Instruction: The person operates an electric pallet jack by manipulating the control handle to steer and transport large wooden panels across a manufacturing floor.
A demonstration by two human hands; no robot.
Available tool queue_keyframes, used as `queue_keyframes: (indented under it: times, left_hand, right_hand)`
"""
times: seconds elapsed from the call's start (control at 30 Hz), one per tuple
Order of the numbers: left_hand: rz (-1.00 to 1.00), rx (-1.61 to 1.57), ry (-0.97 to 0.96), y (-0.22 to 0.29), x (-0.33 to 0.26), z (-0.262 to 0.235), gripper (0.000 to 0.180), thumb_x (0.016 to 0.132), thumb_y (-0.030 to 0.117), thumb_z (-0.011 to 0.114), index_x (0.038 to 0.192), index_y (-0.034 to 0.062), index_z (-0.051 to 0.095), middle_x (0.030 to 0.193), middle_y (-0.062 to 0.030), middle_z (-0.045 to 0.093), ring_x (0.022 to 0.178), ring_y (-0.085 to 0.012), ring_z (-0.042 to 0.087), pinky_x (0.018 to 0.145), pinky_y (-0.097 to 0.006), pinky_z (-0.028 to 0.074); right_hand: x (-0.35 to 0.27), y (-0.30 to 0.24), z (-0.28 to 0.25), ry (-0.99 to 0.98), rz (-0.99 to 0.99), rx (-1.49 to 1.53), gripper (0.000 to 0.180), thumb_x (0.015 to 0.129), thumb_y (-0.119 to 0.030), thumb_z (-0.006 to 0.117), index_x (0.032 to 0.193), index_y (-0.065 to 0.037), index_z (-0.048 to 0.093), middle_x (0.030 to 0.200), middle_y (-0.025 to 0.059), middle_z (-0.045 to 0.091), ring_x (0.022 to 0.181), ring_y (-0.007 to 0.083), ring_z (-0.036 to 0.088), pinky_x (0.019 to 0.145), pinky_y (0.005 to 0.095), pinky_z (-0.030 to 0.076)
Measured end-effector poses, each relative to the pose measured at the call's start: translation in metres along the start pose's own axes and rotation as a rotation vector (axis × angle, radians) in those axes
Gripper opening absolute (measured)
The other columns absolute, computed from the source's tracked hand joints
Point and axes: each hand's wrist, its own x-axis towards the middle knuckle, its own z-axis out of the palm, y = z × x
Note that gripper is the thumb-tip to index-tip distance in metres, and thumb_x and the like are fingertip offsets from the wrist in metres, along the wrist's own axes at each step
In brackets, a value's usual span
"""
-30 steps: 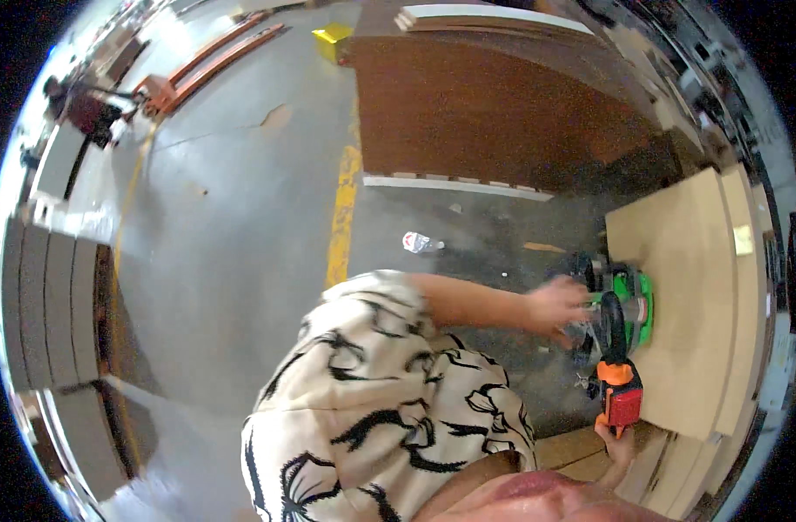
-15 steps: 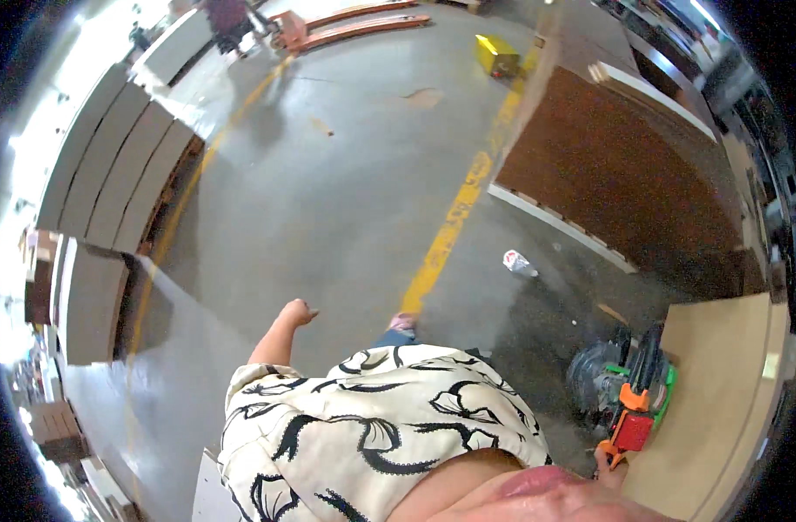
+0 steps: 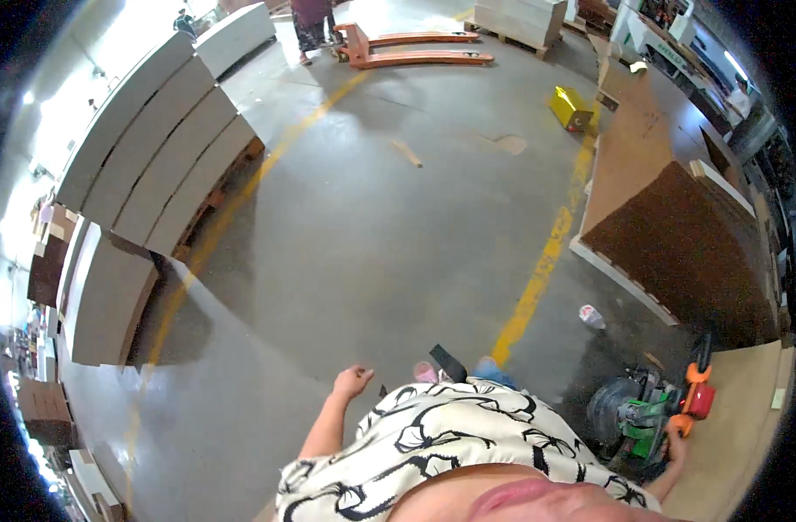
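Observation:
My right hand [image 3: 675,445], low at the right, closes around the orange handle of a power tool [image 3: 696,402] with a red block on it. Below and beside the handle sits a green and black machine body [image 3: 643,422] with a dark round part [image 3: 608,409]; its exact kind is unclear. A tan board [image 3: 735,418] stands close to the right of this hand. Away from everything, my left hand [image 3: 353,381] hangs over the grey floor with its fingers curled in; no object shows in it.
Stacked white boards [image 3: 154,148] on pallets line the left side. A brown board stack [image 3: 676,235] stands at the right, with a crumpled white wrapper [image 3: 592,317] before it. Farther off are a yellow box [image 3: 570,109], an orange pallet jack [image 3: 415,54] and another person [image 3: 314,26].
The surroundings have shifted right and down in view. My right hand, holding the handle, appears higher, and the tool is turned differently. My left hand has moved right and lower in view, still curled.

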Motion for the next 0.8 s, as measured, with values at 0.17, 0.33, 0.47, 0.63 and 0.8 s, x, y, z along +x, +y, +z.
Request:
queue_keyframes:
  times: [0.17, 0.33, 0.47, 0.63, 0.8]
  left_hand:
    - [-0.08, -0.122, 0.056, -0.083, -0.001, -0.033, 0.051, 0.079, 0.05, 0.058, 0.1, 0.0043, 0.064, 0.096, -0.0154, 0.065, 0.095, -0.0295, 0.061, 0.083, -0.037, 0.047]
    - [0.038, -0.345, 0.007, -0.095, 0.037, -0.119, 0.045, 0.082, 0.042, 0.059, 0.103, 0.0028, 0.063, 0.092, -0.0126, 0.066, 0.086, -0.0225, 0.063, 0.077, -0.032, 0.048]
    - [0.189, -0.356, 0.136, -0.107, 0.091, -0.226, 0.041, 0.083, 0.038, 0.06, 0.103, 0.0026, 0.062, 0.089, -0.0107, 0.067, 0.082, -0.0179, 0.062, 0.074, -0.029, 0.048]
    - [0.217, -0.271, 0.194, -0.164, 0.14, -0.362, 0.038, 0.084, 0.035, 0.06, 0.104, 0.003, 0.061, 0.092, -0.0118, 0.066, 0.086, -0.0198, 0.063, 0.077, -0.03, 0.048]
    - [0.19, -0.396, 0.216, -0.277, 0.191, -0.438, 0.036, 0.083, 0.032, 0.063, 0.102, 0.0009, 0.062, 0.087, -0.009, 0.067, 0.079, -0.0135, 0.062, 0.072, -0.027, 0.048]
  right_hand:
    - [0.014, -0.038, 0.035, 0.124, -0.142, -0.14, 0.053, 0.072, -0.05, 0.069, 0.101, -0.008, 0.058, 0.068, 0.0004, 0.055, 0.047, 0.0093, 0.044, 0.043, 0.0271, 0.036]
    - [-0.001, -0.11, 0.105, 0.206, -0.182, -0.155, 0.057, 0.074, -0.048, 0.069, 0.111, -0.008, 0.053, 0.073, 0.0017, 0.056, 0.046, 0.0098, 0.044, 0.043, 0.0272, 0.036]
    - [-0.036, -0.187, 0.217, 0.184, -0.239, -0.126, 0.059, 0.073, -0.05, 0.068, 0.11, -0.006, 0.056, 0.086, 0.0042, 0.058, 0.072, 0.0136, 0.049, 0.065, 0.0298, 0.039]
    - [-0.202, -0.3, 0.419, 0.211, -0.311, -0.209, 0.057, 0.066, -0.06, 0.069, 0.062, -0.006, 0.051, 0.055, 0.0017, 0.05, 0.044, 0.0123, 0.047, 0.043, 0.0284, 0.037]
    - [-0.289, -0.321, 0.57, 0.279, -0.424, -0.23, 0.056, 0.07, -0.054, 0.068, 0.082, 0.0, 0.058, 0.061, 0.0047, 0.054, 0.045, 0.0158, 0.051, 0.045, 0.0317, 0.04]
